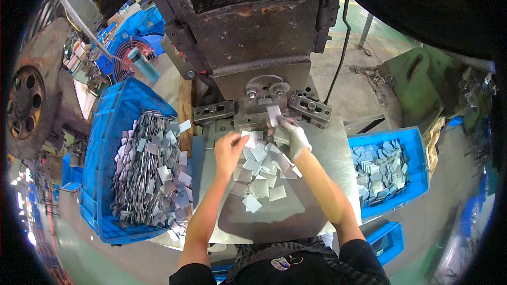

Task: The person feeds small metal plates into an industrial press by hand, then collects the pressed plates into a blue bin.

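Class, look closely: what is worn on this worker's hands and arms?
The right hand wears a whitish glove; the left hand is bare. Both forearms are uncovered below short black sleeves.

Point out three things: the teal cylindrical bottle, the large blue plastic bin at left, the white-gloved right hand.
Teal cylindrical bottle (147, 68): head view, its body.
Large blue plastic bin (99, 163): head view, left wall.
White-gloved right hand (297, 136): head view, its back.

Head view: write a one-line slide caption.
At a press between blue bins of square plates, the gloved right hand holds one plate while the left hand touches another.
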Demonstrator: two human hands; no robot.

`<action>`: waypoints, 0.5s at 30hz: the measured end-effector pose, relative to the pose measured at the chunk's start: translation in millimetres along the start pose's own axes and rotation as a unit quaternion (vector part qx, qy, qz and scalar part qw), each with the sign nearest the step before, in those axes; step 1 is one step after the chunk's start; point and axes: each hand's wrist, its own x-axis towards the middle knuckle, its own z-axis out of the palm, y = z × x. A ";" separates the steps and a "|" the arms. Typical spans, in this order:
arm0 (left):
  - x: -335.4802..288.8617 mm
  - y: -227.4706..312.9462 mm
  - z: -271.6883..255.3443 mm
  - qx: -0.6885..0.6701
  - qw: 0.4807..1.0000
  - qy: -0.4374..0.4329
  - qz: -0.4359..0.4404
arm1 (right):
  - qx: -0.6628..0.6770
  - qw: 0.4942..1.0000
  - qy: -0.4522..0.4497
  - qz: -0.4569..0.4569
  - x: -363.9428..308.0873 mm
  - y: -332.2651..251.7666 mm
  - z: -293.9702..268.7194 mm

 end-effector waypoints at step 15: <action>76.0 19.7 77.8 -0.519 0.791 -0.049 -0.320 | 0.118 0.991 0.025 0.056 -94.8 -8.8 -56.7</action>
